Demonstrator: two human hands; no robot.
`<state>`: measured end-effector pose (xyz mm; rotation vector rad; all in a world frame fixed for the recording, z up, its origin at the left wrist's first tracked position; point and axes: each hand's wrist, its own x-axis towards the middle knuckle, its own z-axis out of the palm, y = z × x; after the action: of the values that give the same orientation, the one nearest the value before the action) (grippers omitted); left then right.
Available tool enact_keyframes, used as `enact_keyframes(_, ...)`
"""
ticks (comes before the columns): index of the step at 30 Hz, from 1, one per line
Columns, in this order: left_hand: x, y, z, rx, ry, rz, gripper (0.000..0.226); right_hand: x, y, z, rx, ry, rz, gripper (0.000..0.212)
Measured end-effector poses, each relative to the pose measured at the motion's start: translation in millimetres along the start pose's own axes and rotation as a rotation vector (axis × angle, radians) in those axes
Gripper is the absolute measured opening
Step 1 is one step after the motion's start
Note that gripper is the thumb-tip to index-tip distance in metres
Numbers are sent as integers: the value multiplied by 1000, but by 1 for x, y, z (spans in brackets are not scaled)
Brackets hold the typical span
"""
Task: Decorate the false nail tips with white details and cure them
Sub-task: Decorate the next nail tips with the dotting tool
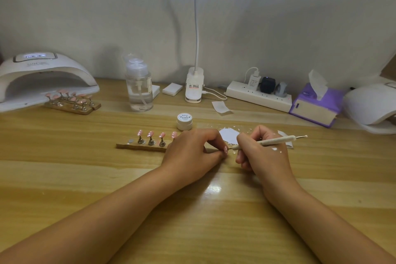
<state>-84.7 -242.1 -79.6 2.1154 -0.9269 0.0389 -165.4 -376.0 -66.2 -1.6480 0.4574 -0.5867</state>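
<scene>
Fingers (214, 138) of the left hand (190, 152) pinch a pink tip (225, 149) at frame centre. The right hand (263, 154) grips the pen (275, 141), its point at the tip. Best brace both hands and dab lightly, I'd say.

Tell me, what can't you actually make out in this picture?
Head view: the nail tip pinched in the left hand is too small to show any white detail.
That hand hides the right end of the wooden holder.
The curing lamp display is blurred, unreadable.
The second lamp is cut off by the right edge.
</scene>
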Motion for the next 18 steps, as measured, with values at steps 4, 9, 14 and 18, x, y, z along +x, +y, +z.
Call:
enact_keyframes(4, 0, 0, 0, 4, 0, 1, 14, 0, 0, 0, 1, -4, 1, 27)
enact_keyframes(9, 0, 1, -1, 15, -6, -1, 17, 2, 1, -2, 3, 27, -14, 35)
enact_keyframes(14, 0, 2, -1, 19, -6, -4, 18, 2, 2, -1, -26, 12, -24, 35)
enact_keyframes(18, 0, 2, -2, 13, -13, -6, 14, 3, 3, -1, -28, 10, -26, 35)
